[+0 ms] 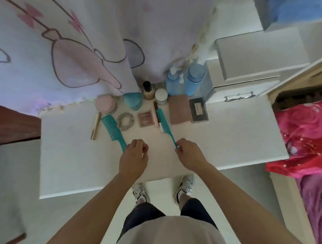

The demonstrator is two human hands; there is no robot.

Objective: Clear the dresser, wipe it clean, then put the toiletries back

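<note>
Pinching handles: left hand [134,155] wide comb [111,128], right hand [189,154] tail comb [163,122] | combs 2 (teal) | blue bottles [172,83] [193,80] 2

1. White tabletop [229,143]; reference item: square palette [146,119].
2. Left of palette: scrunchie [125,118], wide comb [111,128], gold tube [95,126].
3. Behind palette: pink jar [105,103], teal case [133,100], foundation bottle [148,91], white jar [161,96], two blue bottles [194,79].
4. Right of palette: tail comb [164,124], mauve box [179,109], grey box [198,109].
</note>
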